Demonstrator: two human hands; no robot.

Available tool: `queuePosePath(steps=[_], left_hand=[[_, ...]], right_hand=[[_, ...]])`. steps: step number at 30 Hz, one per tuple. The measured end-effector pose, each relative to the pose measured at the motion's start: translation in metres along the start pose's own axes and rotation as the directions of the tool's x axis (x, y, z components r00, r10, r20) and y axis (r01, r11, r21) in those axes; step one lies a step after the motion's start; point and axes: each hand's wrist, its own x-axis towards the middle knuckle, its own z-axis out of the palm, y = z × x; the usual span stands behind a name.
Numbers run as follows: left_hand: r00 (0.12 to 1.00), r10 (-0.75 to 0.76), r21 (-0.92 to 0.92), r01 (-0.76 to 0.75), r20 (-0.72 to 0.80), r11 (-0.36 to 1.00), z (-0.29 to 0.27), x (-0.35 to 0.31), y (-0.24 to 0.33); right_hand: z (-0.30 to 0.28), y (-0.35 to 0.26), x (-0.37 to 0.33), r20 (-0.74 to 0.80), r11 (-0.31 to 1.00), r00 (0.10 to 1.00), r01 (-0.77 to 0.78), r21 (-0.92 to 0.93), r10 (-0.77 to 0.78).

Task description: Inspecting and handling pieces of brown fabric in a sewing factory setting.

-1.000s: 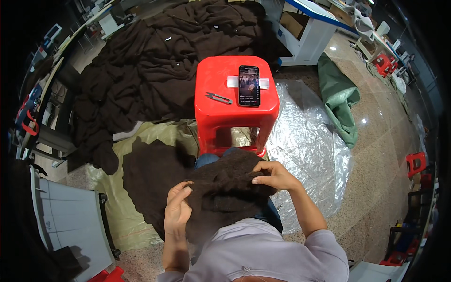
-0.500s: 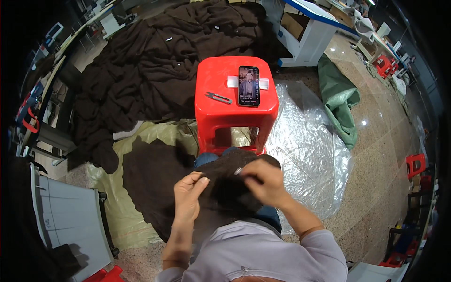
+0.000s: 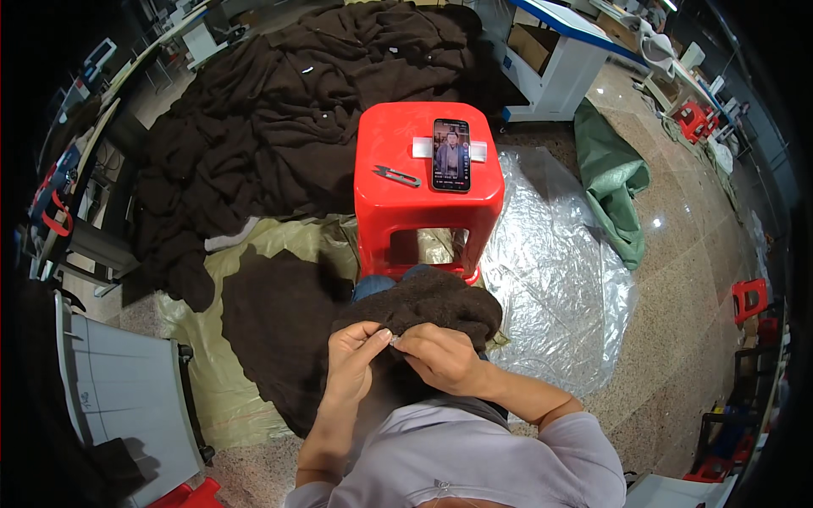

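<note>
Dark brown fleecy fabric (image 3: 284, 326) lies over my lap and hangs down to the left. My left hand (image 3: 354, 360) is closed, thumb and forefinger pinching the fabric at my lap. Right beside it, fingertip to fingertip, my right hand (image 3: 445, 360) is closed in a pinch. A tiny pale, shiny bit shows where the fingertips meet, too small to name. Ahead stands a red plastic stool (image 3: 385, 196). On its seat lie small thread snips (image 3: 396, 176) and a phone (image 3: 451, 157) with a lit screen, resting across a pale strip.
A large heap of brown fabric (image 3: 254, 110) spreads behind the stool. Clear plastic sheeting (image 3: 559, 254) lies at right, yellowish sheeting (image 3: 212, 364) at left. A green tarp (image 3: 605, 186) is further right. A grey panel on wheels (image 3: 123, 398) stands near left.
My right hand has moved left and down from above the fabric and now meets my left fingertips. My left hand has shifted slightly right. The phone's picture differs.
</note>
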Motion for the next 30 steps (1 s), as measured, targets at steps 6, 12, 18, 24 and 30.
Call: queuePosePath(steps=[6,12,18,24,30], left_hand=[[0.992,0.092,0.004,-0.092,-0.087,0.996,0.007,-0.001,-0.001],[0.984,0.173,0.163,-0.176,0.032,0.971,-0.009,-0.005,-0.004],[0.959,0.139,0.399,-0.232,0.248,0.887,-0.015,-0.007,0.005],[0.960,0.275,0.355,-0.273,0.046,0.894,-0.005,-0.014,-0.011],[0.728,0.682,0.686,-0.530,0.067,0.499,0.017,-0.007,-0.015]], right_hand=[[0.004,0.010,0.000,-0.012,0.999,1.000,-0.005,-0.042,0.004],[-0.016,0.026,0.018,0.501,0.669,0.776,-0.608,0.429,0.384],[-0.021,0.030,0.027,0.681,0.787,0.702,-0.533,0.311,0.207],[0.005,0.012,-0.001,0.325,0.918,0.912,-0.330,0.222,0.249],[0.023,0.016,-0.004,-0.062,0.974,0.998,-0.022,-0.225,0.008]])
